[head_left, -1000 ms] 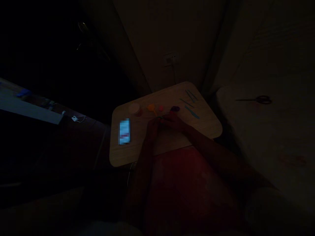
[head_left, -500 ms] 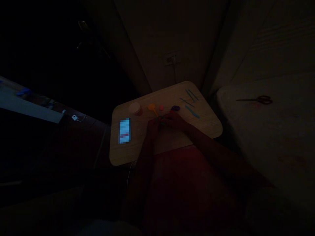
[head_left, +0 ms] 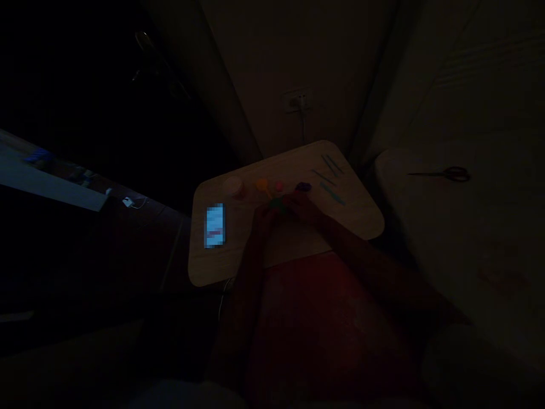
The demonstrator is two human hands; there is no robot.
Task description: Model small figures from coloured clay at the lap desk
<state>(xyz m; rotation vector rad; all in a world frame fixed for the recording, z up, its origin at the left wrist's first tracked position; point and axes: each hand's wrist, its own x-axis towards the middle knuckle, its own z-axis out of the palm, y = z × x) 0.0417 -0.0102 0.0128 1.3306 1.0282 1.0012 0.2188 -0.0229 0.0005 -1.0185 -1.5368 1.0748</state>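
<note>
The wooden table (head_left: 233, 250) has rounded corners. A lit phone (head_left: 214, 226) lies at its left, a tub (head_left: 233, 186) stands farther back, then, rightward, an orange scoop (head_left: 261, 184), a pink ball (head_left: 279, 186) and a purple piece (head_left: 303, 186). Three teal sticks (head_left: 323, 178) and a teal knife (head_left: 332, 193) lie far right.

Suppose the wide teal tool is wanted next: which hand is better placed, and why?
Right hand, probably: it is nearer the tool, on the same side of the green piece; the left hand lies across that piece, farther off.

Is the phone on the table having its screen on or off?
On: the phone glows pale blue, brighter than anything else in this dark view.
</note>
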